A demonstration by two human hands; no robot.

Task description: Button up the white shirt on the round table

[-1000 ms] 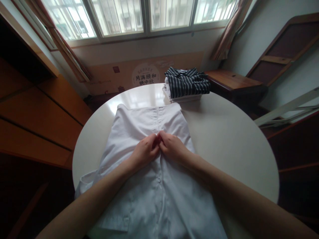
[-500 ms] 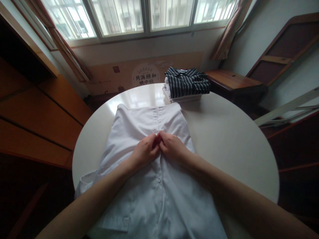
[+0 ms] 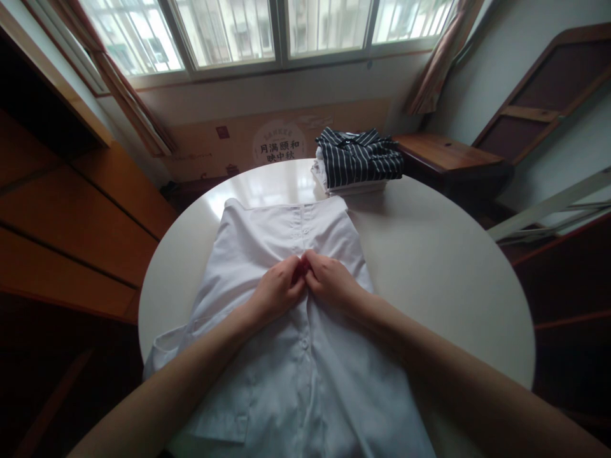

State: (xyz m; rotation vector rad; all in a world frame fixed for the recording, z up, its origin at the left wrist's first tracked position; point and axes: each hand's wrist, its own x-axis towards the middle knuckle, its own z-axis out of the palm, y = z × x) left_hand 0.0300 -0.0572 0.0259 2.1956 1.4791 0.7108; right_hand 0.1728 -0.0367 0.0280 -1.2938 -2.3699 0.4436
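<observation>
A white coat (image 3: pixel 281 394) with a buttoned front lies over the table, its hem at the far end and a pocket patch at the lower left. At the middle of its front opening, my left hand (image 3: pixel 281 283) pinches the cloth with fingers closed. My right hand (image 3: pixel 329 277) meets it there, also closed on the coat's front edge. The two sets of fingertips touch, and whatever button lies between them is hidden. One button (image 3: pixel 304 344) shows below my hands, another button (image 3: pixel 306 232) above them.
The coat rests on a round white table (image 3: pixel 443 267). At its back edge sits a stack of folded clothes with a black striped shirt (image 3: pixel 360 159) on top. A wooden side table (image 3: pixel 443 152) stands behind to the right, and wooden cabinets (image 3: pixel 71 235) to the left.
</observation>
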